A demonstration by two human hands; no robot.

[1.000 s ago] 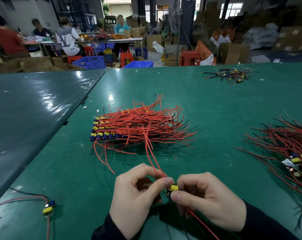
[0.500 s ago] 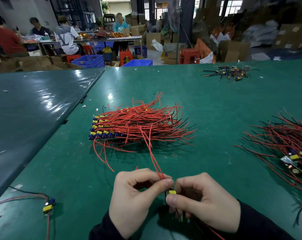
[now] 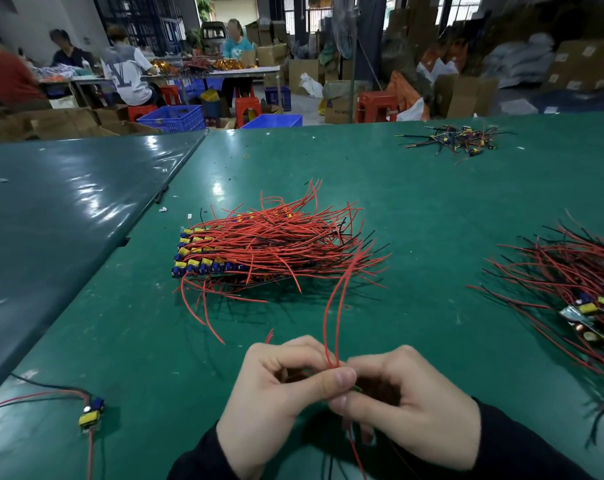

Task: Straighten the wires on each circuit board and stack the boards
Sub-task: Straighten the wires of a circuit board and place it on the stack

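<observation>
Red wires (image 3: 331, 313) are rising from between both thumbs: the left hand (image 3: 276, 400) and right hand (image 3: 418, 410) are curling their fingers and pinching a small board, mostly hidden between them. Beyond the hands, the stacked boards (image 3: 203, 258) are lying mid-table; a loose heap (image 3: 584, 292) is sitting right of that stack.

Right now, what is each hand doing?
Left hand: pinching the red wires.
Right hand: curled around the same wires; the board is hidden.

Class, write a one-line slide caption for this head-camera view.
Both hands pinch long red wires near a neat stack of red-wired circuit boards on the green table.
</observation>
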